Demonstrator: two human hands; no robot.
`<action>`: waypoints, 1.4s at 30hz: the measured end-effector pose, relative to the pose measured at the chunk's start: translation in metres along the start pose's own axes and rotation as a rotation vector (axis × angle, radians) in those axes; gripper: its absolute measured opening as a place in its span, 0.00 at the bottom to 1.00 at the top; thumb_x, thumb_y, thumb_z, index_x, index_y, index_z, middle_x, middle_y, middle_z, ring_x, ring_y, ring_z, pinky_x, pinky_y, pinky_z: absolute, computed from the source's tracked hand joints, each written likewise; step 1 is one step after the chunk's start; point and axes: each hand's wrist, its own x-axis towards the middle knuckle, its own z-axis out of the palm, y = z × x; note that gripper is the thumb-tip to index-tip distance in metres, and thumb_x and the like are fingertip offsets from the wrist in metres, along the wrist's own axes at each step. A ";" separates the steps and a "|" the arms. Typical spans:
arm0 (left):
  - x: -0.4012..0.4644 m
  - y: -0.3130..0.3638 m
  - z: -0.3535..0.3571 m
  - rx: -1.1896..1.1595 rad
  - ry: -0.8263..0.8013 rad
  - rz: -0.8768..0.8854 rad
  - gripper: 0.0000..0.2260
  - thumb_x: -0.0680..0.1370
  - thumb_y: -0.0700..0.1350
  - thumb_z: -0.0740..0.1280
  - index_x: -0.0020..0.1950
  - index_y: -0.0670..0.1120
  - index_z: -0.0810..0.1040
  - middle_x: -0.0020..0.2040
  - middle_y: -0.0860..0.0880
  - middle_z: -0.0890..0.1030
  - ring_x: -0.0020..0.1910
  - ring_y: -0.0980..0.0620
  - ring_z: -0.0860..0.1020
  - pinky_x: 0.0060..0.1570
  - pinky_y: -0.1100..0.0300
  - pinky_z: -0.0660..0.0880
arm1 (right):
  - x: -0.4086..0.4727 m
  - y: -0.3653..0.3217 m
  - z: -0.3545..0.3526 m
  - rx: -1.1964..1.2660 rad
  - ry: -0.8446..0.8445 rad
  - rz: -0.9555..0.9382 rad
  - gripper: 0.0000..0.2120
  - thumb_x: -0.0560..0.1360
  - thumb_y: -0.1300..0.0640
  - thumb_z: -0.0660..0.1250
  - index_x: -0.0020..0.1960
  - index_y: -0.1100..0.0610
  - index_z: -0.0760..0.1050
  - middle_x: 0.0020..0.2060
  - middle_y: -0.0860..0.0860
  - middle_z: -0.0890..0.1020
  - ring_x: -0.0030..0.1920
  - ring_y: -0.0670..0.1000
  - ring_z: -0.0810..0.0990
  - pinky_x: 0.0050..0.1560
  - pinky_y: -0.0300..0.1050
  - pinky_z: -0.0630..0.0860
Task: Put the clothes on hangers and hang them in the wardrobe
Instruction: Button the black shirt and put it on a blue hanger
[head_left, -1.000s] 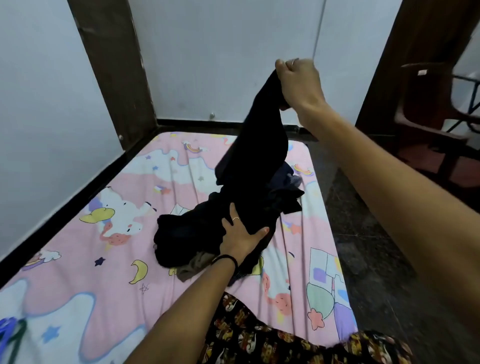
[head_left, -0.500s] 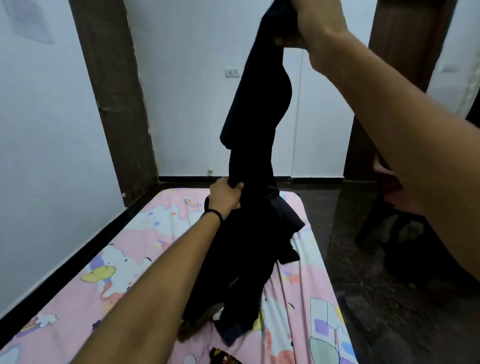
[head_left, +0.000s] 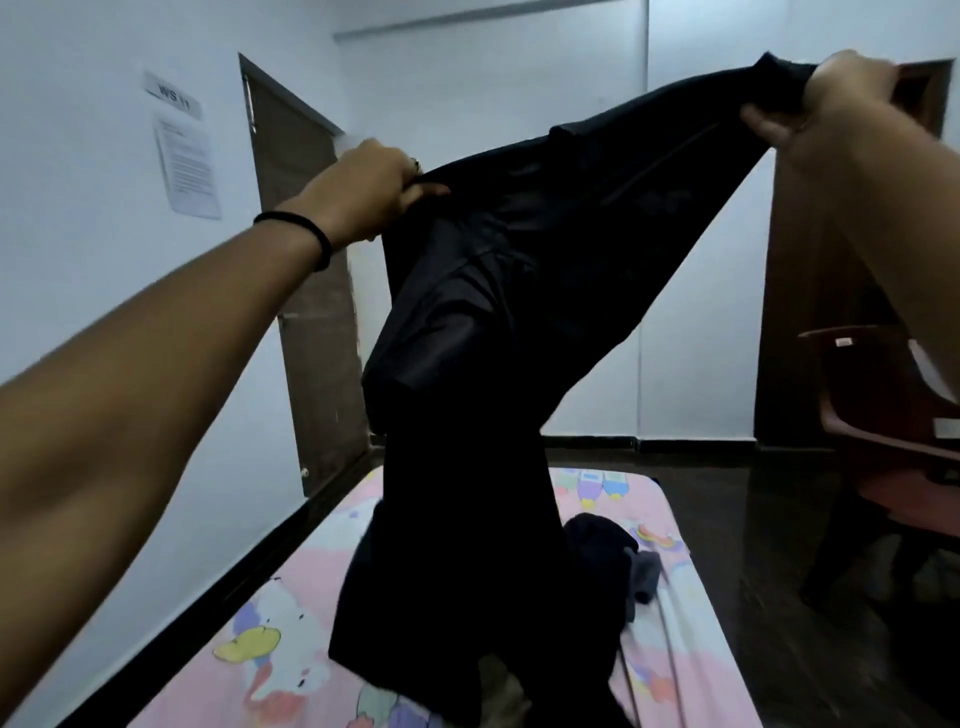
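Observation:
A black garment (head_left: 498, 374) hangs stretched in the air between both hands, above the bed. My left hand (head_left: 371, 182) grips its upper left edge at head height. My right hand (head_left: 826, 98) grips the other end, higher and to the right. The cloth's lower part droops down onto a pile of dark clothes (head_left: 602, 551) on the bed. No hanger and no wardrobe show in this view.
The bed (head_left: 270, 644) has a pink cartoon-print sheet and sits against the white left wall. A brown door (head_left: 306, 291) stands behind my left hand. A red-brown plastic chair (head_left: 893, 431) stands on the dark floor at the right.
Both hands have risen and spread apart, pulling the black garment wide open. My left hand moved from the garment's middle up to its top edge. The camera tilted upward.

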 end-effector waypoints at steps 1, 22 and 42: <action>0.006 -0.001 -0.005 0.007 0.015 0.016 0.24 0.81 0.54 0.61 0.28 0.46 0.63 0.24 0.46 0.67 0.28 0.44 0.68 0.33 0.56 0.62 | 0.015 0.000 -0.002 -0.038 -0.004 -0.032 0.12 0.81 0.64 0.54 0.63 0.61 0.70 0.58 0.54 0.75 0.50 0.54 0.78 0.32 0.45 0.81; 0.062 0.044 0.074 -0.110 0.126 -0.306 0.14 0.75 0.41 0.60 0.30 0.44 0.63 0.30 0.47 0.66 0.35 0.42 0.70 0.37 0.55 0.65 | -0.174 0.178 -0.026 -0.892 -0.718 0.037 0.37 0.72 0.27 0.51 0.48 0.62 0.72 0.35 0.57 0.82 0.33 0.59 0.83 0.39 0.52 0.82; 0.182 0.063 0.104 -0.104 0.228 -0.234 0.15 0.77 0.48 0.65 0.40 0.37 0.78 0.36 0.39 0.78 0.38 0.40 0.78 0.37 0.50 0.76 | -0.040 0.234 0.002 -0.542 -0.916 0.080 0.14 0.75 0.73 0.55 0.39 0.56 0.68 0.31 0.49 0.73 0.29 0.39 0.70 0.31 0.31 0.67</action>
